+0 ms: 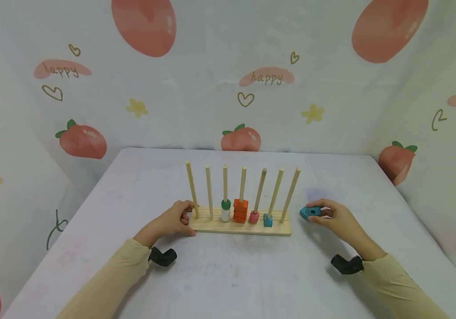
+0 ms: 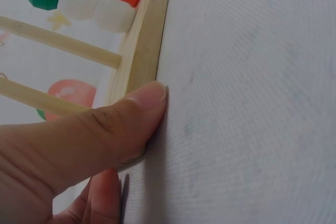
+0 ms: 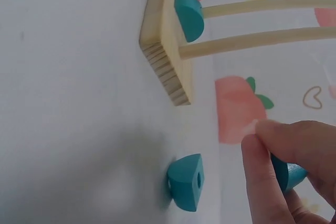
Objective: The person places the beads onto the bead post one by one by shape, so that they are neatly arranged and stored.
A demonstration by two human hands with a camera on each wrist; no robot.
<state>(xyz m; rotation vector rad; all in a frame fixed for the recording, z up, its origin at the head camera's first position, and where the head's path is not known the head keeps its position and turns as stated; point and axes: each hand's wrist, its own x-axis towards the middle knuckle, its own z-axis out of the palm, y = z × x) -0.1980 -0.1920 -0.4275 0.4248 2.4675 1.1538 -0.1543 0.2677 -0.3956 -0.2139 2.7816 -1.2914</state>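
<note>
My left hand (image 1: 173, 219) grips the left end of a wooden base (image 1: 216, 227) with upright pegs; the left wrist view shows the thumb (image 2: 123, 124) along its front edge. Off the base's right end, my right hand (image 1: 337, 219) pinches a teal block (image 3: 296, 176) between thumb and fingers, which partly hide it. Close by on the table lies another teal block (image 3: 182, 184), rounded on one side and with a hole in its flat face. On the sixth peg from the left sits one more teal block (image 1: 267, 220).
A green bead (image 1: 225, 204) tops white beads (image 1: 225, 215) on the third peg. Orange-red blocks (image 1: 240, 212) are stacked on the fourth, and pink beads (image 1: 254, 217) sit on the fifth. A white-covered table (image 1: 231, 279) lies beneath, with a peach-print cloth (image 1: 204, 97) behind.
</note>
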